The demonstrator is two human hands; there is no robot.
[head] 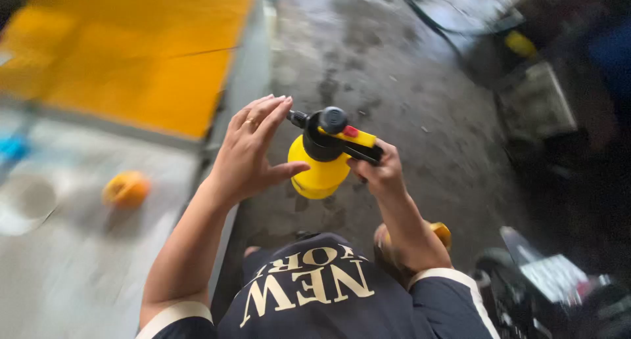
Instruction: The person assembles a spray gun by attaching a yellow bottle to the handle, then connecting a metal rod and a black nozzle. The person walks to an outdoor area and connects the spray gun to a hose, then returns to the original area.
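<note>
Right hand (381,175) clamps the black handle of a glossy yellow plastic spray bottle (322,171); left hand (253,152), fingers spread, cups its rounded side.

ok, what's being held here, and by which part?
The right hand holds a yellow pump sprayer by its black handle. The left hand is open beside the bottle, thumb near or touching it, not gripping.

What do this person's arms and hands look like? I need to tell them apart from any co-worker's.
Both arms are bare from short dark navy sleeves with cream cuff bands. The left hand wears a gold ring on one finger. The right hand shows no jewellery or glove.
</note>
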